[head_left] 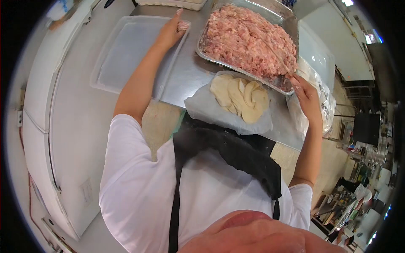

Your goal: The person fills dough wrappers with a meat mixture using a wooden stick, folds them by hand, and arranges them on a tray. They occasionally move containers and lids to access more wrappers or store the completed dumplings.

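At the right edge of a translucent plastic tray [130, 55] is my left hand [171, 33], one finger stretched out and the others curled by a small pinkish lump [183, 26]; whether they grip it is unclear. My right hand [306, 95] is closed on the near end of a thin stick [276, 55], which lies over the minced meat [244, 38]. That meat fills much of a metal pan [228, 64]. Between my arms, nearer my body, overlapping flat dough rounds [240, 97] rest on a pale sheet [202, 103].
A metal table [179, 86] bears these things. At its far edge is a light tray of pale pieces [171, 3]. Right of the pan are a clear plastic bag [327, 107] and a translucent lid or box [316, 46]. A white appliance [80, 105] stands left.
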`<control>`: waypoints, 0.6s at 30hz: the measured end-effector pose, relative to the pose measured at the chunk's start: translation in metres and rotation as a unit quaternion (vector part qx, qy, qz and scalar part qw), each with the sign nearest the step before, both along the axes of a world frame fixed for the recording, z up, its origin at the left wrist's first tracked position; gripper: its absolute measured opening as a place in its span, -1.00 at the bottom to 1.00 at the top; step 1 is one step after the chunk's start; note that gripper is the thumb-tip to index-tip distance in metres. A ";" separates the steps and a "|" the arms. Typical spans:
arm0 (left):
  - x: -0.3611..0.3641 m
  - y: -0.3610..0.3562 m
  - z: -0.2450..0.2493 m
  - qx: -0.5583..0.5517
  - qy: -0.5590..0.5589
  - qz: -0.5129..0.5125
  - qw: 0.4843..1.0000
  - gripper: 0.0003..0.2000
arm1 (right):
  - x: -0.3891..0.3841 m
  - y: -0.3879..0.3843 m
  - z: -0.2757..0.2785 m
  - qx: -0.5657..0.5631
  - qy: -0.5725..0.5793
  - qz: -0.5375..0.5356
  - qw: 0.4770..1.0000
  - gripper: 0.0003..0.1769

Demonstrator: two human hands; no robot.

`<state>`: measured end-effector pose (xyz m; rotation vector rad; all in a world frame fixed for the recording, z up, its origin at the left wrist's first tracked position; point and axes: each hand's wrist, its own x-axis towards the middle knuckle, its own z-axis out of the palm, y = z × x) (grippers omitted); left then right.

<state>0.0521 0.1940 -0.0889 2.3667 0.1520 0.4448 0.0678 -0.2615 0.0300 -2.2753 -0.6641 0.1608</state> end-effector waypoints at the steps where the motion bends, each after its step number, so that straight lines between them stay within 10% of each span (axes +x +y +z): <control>1: 0.002 0.003 0.001 0.004 0.007 0.004 1.000 -0.16 | 0.000 0.005 0.002 -0.058 -0.054 0.023 0.997 -0.69; 8: -0.026 -0.020 0.062 0.183 0.021 0.038 0.982 -0.51 | 0.030 0.028 0.026 -0.268 -0.289 0.093 0.914 -0.77; 12: -0.073 -0.125 0.087 -0.090 -0.066 -0.177 0.978 -0.77 | 0.018 0.045 -0.002 -0.341 -0.325 0.136 0.871 -0.76; 18: -0.079 -0.219 0.026 0.002 -0.085 -0.367 0.926 -0.78 | -0.001 0.030 0.022 -0.351 -0.377 0.155 0.843 -0.83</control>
